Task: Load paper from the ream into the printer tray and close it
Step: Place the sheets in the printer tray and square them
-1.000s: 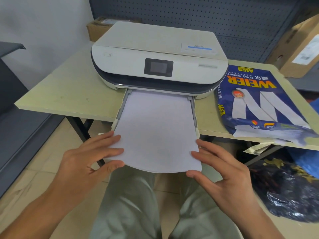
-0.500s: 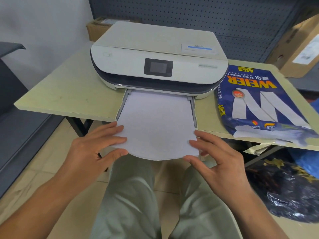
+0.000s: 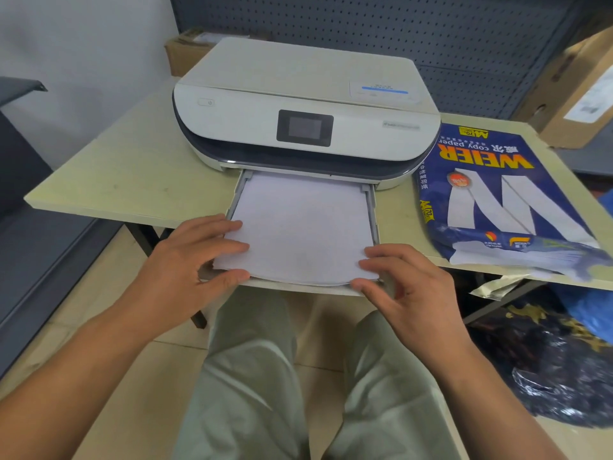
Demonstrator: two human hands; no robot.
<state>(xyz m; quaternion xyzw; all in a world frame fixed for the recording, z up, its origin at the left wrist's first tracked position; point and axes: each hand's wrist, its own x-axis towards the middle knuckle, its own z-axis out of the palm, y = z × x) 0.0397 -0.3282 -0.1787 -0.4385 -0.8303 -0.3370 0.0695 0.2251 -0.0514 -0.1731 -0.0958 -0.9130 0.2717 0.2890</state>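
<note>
A white printer [image 3: 305, 104] stands on a pale table [image 3: 132, 174]. Its paper tray [image 3: 237, 197] is pulled out toward me, past the table's front edge. A stack of white paper [image 3: 302, 224] lies in the tray, its near end sticking out and bowed. My left hand [image 3: 192, 260] pinches the stack's near left corner, fingers on top and thumb under. My right hand [image 3: 404, 283] pinches the near right corner the same way. The blue ream wrapper [image 3: 497, 194], torn open at its near end, lies to the right of the printer.
Cardboard boxes sit behind the printer [image 3: 185, 51] and at the far right [image 3: 577, 91]. A dark pegboard wall [image 3: 365, 24] runs behind the table. A black plastic bag [image 3: 547, 366] lies on the floor at the right. My knees are under the tray.
Both hands have pushed the paper stack farther into the tray, toward the printer. Less paper overhangs the tray's near end than a second ago.
</note>
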